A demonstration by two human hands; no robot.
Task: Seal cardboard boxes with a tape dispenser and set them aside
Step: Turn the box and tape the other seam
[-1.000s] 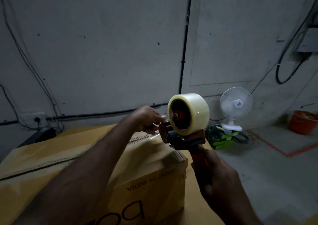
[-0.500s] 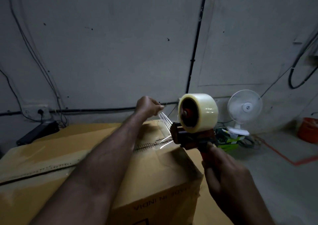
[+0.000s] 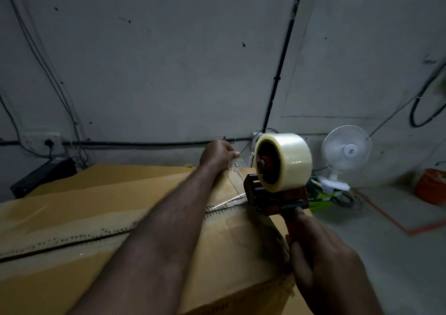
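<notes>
Right hand (image 3: 323,254) grips dispenser (image 3: 272,194); left hand (image 3: 217,154) pinches tape (image 3: 237,163) (one box (image 3: 72,218)).

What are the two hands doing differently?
The left hand reaches across the box and pinches the loose end of the clear tape; the right hand wraps round the handle of the tape dispenser. The left hand is far out; the right hand is close to the camera. Both hold something.

Dim, underexposed wide-angle view; edges bend, foreground arms blur slightly.
</notes>
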